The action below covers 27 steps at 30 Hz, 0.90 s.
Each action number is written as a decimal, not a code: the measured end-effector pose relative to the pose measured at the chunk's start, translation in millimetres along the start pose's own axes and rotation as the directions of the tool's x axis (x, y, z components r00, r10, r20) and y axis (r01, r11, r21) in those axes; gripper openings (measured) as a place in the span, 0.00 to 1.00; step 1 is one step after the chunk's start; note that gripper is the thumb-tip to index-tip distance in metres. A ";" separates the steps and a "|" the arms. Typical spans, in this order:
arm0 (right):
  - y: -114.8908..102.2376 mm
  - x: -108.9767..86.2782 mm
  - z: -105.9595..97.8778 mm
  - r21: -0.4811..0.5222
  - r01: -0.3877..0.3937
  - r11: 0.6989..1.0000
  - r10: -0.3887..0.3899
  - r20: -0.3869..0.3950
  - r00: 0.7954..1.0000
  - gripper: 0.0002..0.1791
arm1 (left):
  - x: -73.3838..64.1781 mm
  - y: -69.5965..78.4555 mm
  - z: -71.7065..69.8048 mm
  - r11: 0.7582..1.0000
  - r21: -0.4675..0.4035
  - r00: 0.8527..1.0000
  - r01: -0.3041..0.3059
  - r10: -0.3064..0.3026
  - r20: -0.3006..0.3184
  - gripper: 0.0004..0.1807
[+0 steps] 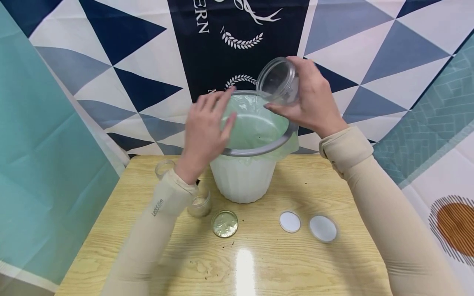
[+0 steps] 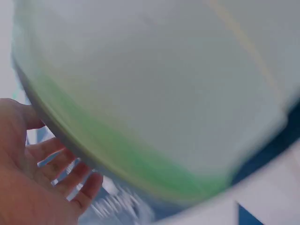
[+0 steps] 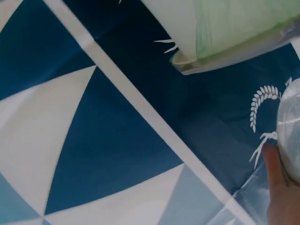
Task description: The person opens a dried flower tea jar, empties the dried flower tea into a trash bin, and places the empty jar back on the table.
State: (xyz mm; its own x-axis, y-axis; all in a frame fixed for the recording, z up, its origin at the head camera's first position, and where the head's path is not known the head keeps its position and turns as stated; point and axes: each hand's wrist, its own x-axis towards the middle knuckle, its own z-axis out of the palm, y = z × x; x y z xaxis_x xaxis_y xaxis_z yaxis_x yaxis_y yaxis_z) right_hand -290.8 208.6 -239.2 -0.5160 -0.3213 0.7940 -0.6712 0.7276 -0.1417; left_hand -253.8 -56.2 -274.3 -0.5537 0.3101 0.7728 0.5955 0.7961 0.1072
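Observation:
A clear round jar (image 1: 278, 81) is tipped on its side above the right part of a white bin (image 1: 242, 179). My right hand (image 1: 314, 96) grips it, thumb below and fingers over the top. In the right wrist view the jar (image 3: 291, 124) shows only in part, beside the thumb. My left hand (image 1: 206, 129) hovers at the left of the bin's grey rim, holding nothing, its fingers spread and slightly blurred. In the left wrist view that hand (image 2: 35, 173) has loosely extended fingers near the rim; whether they touch it I cannot tell. A pale green bag (image 1: 259, 129) lines the bin.
Behind the left forearm stand a clear jar (image 1: 200, 203) with pale contents and another clear container (image 1: 164, 167), both partly hidden. A shiny round lid or dish (image 1: 225, 224) lies before the bin. Two white discs (image 1: 290, 222) lie to the right. Dark specks dot the wooden table (image 1: 292, 267).

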 end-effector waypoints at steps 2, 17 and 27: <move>1.2 -1.2 -5.1 0.030 0.006 1.000 -0.005 -0.049 0.999 0.52 | -0.4 20.0 1.3 0.995 -0.019 0.995 -0.096 0.096 0.012 0.29; 18.4 -50.1 -37.3 0.177 -0.162 0.971 0.198 -0.211 0.957 0.49 | 4.7 107.0 45.8 0.953 -0.142 0.947 -0.269 0.288 0.143 0.43; 35.4 -95.2 -37.2 0.241 -0.327 0.914 0.366 -0.141 0.920 0.53 | -9.4 133.4 74.9 0.934 -0.253 0.906 -0.251 0.319 0.279 0.47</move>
State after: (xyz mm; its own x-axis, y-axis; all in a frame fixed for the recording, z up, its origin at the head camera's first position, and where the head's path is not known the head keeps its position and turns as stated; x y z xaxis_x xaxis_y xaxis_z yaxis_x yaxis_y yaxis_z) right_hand -245.6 287.5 -297.8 -0.6452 0.0562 0.7619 -0.5730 0.6241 -0.5313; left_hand -212.7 86.0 -314.1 -0.4740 0.6795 0.5601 0.8427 0.5345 0.0647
